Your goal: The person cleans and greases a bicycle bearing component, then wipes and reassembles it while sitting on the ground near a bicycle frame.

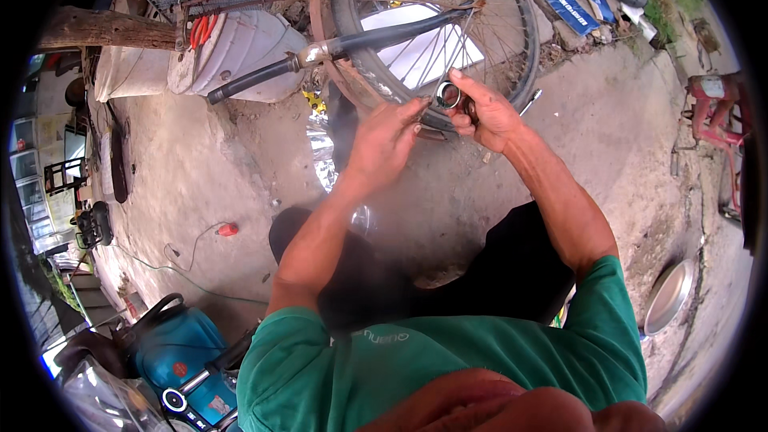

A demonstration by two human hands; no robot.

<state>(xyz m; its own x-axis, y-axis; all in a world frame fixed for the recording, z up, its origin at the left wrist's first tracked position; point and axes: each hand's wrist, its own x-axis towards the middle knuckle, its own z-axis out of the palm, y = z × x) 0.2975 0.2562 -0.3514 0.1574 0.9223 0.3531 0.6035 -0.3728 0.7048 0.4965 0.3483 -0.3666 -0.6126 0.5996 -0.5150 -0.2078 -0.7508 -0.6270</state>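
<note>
Between the thumb and fingers of my right hand [486, 116] is a shiny metal ring [448, 94], tilted so its round opening shows. Close to its left side is my left hand [382, 144], its thumb and fingertips drawn together in a pinch. Whatever those fingertips may hold is too small to make out. Just beyond both hands lies a spoked bicycle wheel [530, 40]. Across it runs a black bicycle frame tube [400, 32], which joins a worn metal collar [314, 54] on the left.
White buckets [244, 64] stand at the far left, with orange-handled pliers [202, 30] on one. A white sheet [400, 60] lies under the spokes. Blue packets [560, 0] rest at the far right. A metal bowl [670, 296] and a teal case [180, 352] sit nearer me.
</note>
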